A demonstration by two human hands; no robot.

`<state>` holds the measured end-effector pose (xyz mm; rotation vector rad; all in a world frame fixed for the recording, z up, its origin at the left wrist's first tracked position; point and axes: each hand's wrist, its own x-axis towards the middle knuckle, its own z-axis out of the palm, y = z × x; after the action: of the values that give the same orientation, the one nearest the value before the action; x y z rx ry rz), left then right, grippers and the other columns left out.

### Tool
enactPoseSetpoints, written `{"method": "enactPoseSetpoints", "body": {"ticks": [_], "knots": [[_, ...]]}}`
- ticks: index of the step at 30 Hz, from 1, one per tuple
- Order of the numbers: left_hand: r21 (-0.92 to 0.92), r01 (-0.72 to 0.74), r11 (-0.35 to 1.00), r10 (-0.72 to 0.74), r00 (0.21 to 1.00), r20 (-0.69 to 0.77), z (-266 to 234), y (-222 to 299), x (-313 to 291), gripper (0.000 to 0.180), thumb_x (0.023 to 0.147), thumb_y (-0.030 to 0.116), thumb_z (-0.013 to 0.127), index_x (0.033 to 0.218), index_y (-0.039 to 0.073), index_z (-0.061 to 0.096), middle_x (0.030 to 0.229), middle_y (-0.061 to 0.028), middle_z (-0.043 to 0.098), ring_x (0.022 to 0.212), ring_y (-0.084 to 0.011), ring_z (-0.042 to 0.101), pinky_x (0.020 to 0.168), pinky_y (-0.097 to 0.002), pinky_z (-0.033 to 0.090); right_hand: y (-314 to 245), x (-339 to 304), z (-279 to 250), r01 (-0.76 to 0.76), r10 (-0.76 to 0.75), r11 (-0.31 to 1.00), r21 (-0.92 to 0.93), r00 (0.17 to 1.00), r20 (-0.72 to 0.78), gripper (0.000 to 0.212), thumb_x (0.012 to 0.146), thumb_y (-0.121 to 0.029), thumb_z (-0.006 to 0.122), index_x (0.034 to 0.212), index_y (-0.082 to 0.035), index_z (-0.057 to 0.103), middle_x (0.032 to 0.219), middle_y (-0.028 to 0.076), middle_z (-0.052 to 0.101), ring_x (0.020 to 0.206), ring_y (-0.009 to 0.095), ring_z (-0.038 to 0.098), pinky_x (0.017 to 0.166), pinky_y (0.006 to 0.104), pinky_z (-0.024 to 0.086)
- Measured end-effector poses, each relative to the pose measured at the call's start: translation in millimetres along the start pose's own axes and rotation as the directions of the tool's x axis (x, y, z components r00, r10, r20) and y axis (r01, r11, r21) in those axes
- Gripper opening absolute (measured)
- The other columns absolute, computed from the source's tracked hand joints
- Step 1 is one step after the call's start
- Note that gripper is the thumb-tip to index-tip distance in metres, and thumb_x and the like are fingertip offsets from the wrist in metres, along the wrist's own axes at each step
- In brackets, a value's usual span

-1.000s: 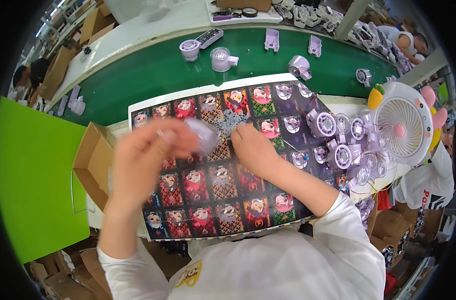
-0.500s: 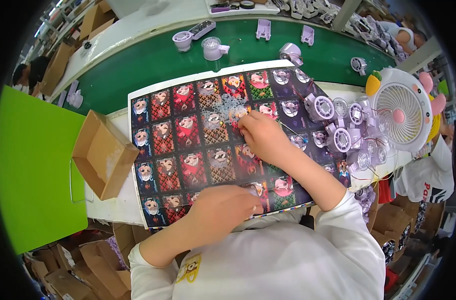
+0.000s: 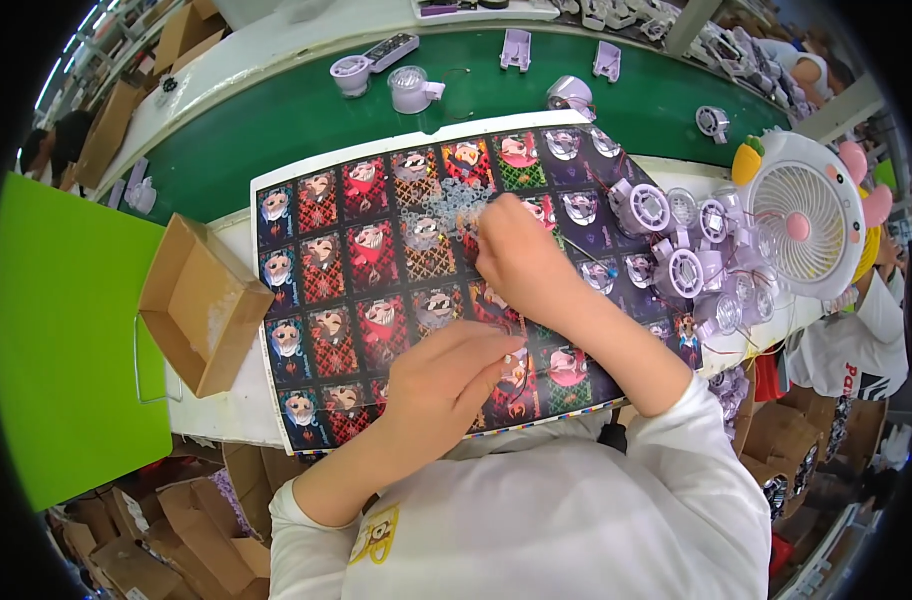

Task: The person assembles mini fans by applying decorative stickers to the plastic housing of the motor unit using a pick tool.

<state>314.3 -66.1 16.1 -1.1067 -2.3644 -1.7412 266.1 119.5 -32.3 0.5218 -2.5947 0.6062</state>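
Note:
A large dark printed sheet (image 3: pixel 326 320) with rows of cartoon figures lies on the bench before me. On its upper middle rests a pile of small translucent bits (image 3: pixel 444 215), too small to name. My right hand (image 3: pixel 521 255) is at the right edge of that pile, fingers curled down and their tips hidden. Nearer me, my left hand (image 3: pixel 441 380) is over the sheet with thumb and fingers pinched together; what they hold, if anything, cannot be made out. A thin screwdriver-like tool with a blue tip (image 3: pixel 608 271) lies right of my right hand.
Lilac fan housings with wires (image 3: pixel 681 265) are heaped on the sheet's right side, beside a white fan (image 3: pixel 798 230). An open cardboard box (image 3: pixel 201 310) sits left, near a bright green panel (image 3: pixel 71 340). Several lilac parts stand on the green belt (image 3: pixel 296 105) beyond.
My left hand has risen a little, away from the sheet's near edge, its fingers now pinched. My right hand has shifted slightly up beside the pile. The view has moved slightly.

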Motion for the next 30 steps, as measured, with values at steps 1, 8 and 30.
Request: {"method": "enactPoseSetpoints", "body": {"ticks": [1, 8, 30], "knots": [[0.000, 0.005, 1.000, -0.005, 1.000, -0.005, -1, -2, 0, 0.014, 0.081, -0.005, 0.067, 0.094, -0.001, 0.070, 0.088, -0.0108, 0.069, 0.075, -0.0200, 0.067, 0.065, -0.0294, 0.053, -9, 0, -19, -0.082, 0.092, 0.972, 0.222, 0.995, -0.035, 0.019, 0.076, 0.004, 0.062, 0.093, -0.001, 0.058, 0.085, 0.010, 0.056, 0.072, 0.025, 0.056, 0.064, 0.0328, 0.049], [0.127, -0.086, 0.988, 0.088, 0.996, -0.012, 6, -3, 10, 0.014, 0.080, 0.001, 0.069, 0.094, 0.001, 0.068, 0.087, -0.0116, 0.065, 0.075, -0.0275, 0.064, 0.064, -0.0362, 0.051, -64, -29, -99, -0.146, 0.132, 0.878, 0.455, 0.989, 0.063, 0.023, 0.074, 0.005, 0.067, 0.093, -0.002, 0.057, 0.079, 0.010, 0.057, 0.068, 0.026, 0.059, 0.059, 0.0349, 0.049], [0.108, 0.061, 0.992, -0.082, 0.975, 0.206, 39, -48, 13, 0.020, 0.078, 0.003, 0.066, 0.092, 0.002, 0.053, 0.104, -0.0175, 0.062, 0.097, -0.0367, 0.059, 0.082, -0.0424, 0.048, -38, -57, -83, -0.433, 0.644, 0.406, 0.805, 0.760, 0.084, 0.020, 0.090, 0.006, 0.058, 0.108, -0.003, 0.054, 0.093, 0.005, 0.063, 0.080, 0.008, 0.059, 0.068, 0.0212, 0.049]]}}
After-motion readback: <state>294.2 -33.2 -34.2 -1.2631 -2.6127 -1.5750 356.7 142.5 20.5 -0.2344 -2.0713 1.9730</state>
